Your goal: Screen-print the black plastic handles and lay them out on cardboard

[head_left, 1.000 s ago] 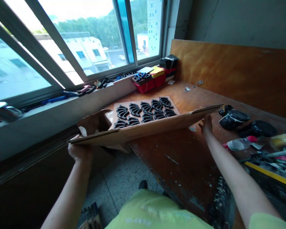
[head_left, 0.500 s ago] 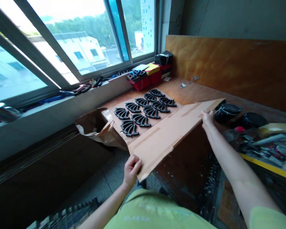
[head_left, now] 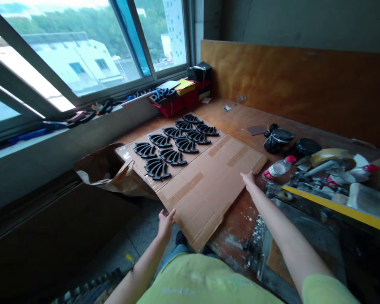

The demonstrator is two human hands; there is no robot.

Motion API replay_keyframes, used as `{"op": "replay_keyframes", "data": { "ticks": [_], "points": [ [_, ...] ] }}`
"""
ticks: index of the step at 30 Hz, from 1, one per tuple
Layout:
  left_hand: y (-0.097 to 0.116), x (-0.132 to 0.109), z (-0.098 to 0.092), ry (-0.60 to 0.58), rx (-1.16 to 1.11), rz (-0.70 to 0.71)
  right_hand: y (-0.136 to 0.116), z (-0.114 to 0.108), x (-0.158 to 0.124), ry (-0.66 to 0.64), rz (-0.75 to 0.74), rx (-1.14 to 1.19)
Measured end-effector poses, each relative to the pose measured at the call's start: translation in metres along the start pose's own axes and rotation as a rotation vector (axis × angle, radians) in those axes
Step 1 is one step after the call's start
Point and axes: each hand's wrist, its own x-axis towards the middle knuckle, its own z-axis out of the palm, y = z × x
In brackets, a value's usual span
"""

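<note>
A large unfolded cardboard sheet [head_left: 205, 190] lies at the table's near left corner, its near flap down and overhanging the front edge. On its far part sit several black fan-shaped ribbed pieces [head_left: 172, 157], arranged in rows. My left hand [head_left: 166, 223] is at the flap's left edge, thumb and fingers apart, the thumb close to or touching the cardboard. Over on the right edge, my right hand [head_left: 248, 180] rests against the cardboard with its fingers stretched out; their undersides are hidden.
A brown paper bag [head_left: 120, 179] hangs open left of the sheet. To the right are a red-capped bottle [head_left: 280, 166], black-wrapped containers [head_left: 278, 140], a tape roll [head_left: 332, 157] and a cluttered yellow-edged tray [head_left: 338, 207]. Red and black stacks [head_left: 180, 101] stand by the window.
The near flap, raised and gripped by both hands before, has come down flat. Both hands have loosened their hold. The view has shifted right, showing the bottle fully.
</note>
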Motion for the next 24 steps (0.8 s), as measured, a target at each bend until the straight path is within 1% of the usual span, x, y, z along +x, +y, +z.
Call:
{"op": "replay_keyframes", "data": {
  "ticks": [1,2,3,5,7,9,11,15,20,24],
  "points": [
    [-0.001,0.003,0.001,-0.070,-0.045,-0.083,0.002,0.007,-0.009,-0.039,0.018,-0.044],
    [-0.002,0.006,0.001,-0.129,-0.065,-0.133,0.004,0.013,-0.018,-0.077,0.035,-0.087],
    [-0.003,0.008,0.001,-0.169,-0.063,-0.153,0.006,0.019,-0.026,-0.115,0.046,-0.129],
    [-0.005,0.010,-0.001,-0.198,-0.031,-0.154,0.008,0.028,-0.040,-0.181,0.043,-0.203],
    [-0.006,0.012,-0.003,-0.211,-0.007,-0.157,0.011,0.031,-0.048,-0.232,0.022,-0.260],
    [-0.008,0.012,-0.004,-0.232,0.008,-0.161,0.014,0.028,-0.048,-0.275,-0.010,-0.301],
    [-0.011,0.009,0.000,-0.256,0.012,-0.167,0.017,0.020,-0.043,-0.308,-0.045,-0.328],
    [-0.022,-0.008,0.016,-0.316,0.013,-0.192,0.024,0.003,-0.032,-0.346,-0.081,-0.359],
    [-0.038,-0.033,0.037,-0.354,-0.002,-0.220,0.025,-0.004,-0.032,-0.337,-0.055,-0.373],
    [-0.045,-0.043,0.046,-0.355,0.006,-0.223,0.020,-0.006,-0.032,-0.314,-0.026,-0.336]
  ]
}}
